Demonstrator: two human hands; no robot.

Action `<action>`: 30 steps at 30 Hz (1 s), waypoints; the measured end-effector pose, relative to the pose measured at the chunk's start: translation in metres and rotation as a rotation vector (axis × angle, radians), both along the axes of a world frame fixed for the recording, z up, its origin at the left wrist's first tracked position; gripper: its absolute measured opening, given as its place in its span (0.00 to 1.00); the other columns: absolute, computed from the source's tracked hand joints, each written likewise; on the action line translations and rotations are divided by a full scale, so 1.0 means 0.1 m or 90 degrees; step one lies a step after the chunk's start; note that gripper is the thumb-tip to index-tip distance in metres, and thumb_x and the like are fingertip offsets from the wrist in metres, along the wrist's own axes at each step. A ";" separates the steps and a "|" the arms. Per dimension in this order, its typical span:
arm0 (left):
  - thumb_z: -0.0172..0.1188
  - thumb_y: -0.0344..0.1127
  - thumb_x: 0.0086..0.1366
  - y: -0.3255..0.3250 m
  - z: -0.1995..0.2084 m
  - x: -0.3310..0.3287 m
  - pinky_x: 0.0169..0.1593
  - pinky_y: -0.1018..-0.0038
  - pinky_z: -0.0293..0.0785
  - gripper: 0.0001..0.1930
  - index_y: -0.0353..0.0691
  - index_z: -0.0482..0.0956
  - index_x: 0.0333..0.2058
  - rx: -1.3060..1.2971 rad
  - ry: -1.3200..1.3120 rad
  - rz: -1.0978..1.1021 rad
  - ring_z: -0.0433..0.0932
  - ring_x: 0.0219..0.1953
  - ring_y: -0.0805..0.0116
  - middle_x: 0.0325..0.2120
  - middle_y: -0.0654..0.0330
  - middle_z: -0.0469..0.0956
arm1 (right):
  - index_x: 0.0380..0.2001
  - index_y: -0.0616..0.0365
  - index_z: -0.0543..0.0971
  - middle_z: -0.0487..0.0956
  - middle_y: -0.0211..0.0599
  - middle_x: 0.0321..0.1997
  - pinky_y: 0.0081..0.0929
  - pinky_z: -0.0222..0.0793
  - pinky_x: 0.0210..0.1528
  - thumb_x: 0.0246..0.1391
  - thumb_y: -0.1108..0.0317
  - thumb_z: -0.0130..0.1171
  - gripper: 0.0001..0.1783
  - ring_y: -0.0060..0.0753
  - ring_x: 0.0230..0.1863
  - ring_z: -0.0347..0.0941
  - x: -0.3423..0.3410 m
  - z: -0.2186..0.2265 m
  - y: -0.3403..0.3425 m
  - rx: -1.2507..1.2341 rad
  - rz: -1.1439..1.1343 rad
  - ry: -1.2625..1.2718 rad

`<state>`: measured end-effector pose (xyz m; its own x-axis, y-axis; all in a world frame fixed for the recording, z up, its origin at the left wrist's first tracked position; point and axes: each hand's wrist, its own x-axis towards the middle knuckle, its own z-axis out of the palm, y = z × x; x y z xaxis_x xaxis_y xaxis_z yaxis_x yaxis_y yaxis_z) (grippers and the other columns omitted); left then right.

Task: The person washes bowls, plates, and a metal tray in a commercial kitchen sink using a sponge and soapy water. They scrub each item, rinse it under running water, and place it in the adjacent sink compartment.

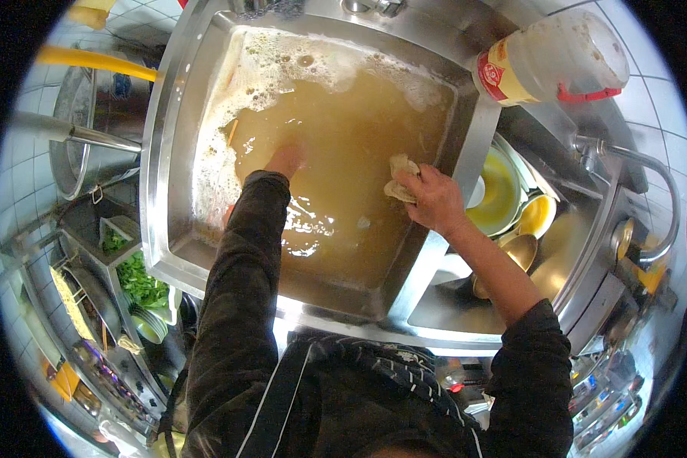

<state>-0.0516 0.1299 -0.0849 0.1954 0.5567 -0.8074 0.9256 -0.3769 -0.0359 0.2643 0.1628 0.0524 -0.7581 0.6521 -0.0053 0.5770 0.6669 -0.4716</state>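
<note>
A large steel sink [157, 175] full of murky brown water [351, 122] lies in front of me, with pale foam [217, 153] along its far and left sides. My left hand [285, 161] dips into the water near the middle; its fingers are hidden beneath the surface, so whatever they touch does not show. Above the water on the right, my right hand [440, 200] grips a crumpled beige cloth [399, 179]. A thin brownish stick [232, 133] shows at the foam's edge.
Right of the divider, a second basin holds a greenish bowl [500, 191], a yellow bowl [538, 216] and a brass-coloured bowl [520, 250]. A clear plastic jug [565, 57] and a curved faucet [660, 156] stand beyond. Leafy greens [141, 282] and a metal pot [70, 156] are at left.
</note>
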 end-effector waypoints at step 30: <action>0.49 0.22 0.53 -1.99 1.64 0.20 0.25 0.69 0.83 0.24 0.38 0.63 0.52 0.394 -0.750 1.437 0.77 0.36 0.58 0.40 0.53 0.71 | 0.42 0.57 0.77 0.76 0.52 0.46 0.42 0.67 0.49 0.43 0.61 0.56 0.21 0.52 0.45 0.73 -0.65 -1.02 -0.87 -0.627 -0.501 0.000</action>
<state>-0.0321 -0.0695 0.0788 -0.6242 0.4514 -0.6377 -0.4749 0.4289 0.7684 0.1997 0.0760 -0.0494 -0.1664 0.6452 -0.7456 0.6574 -0.4910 -0.5716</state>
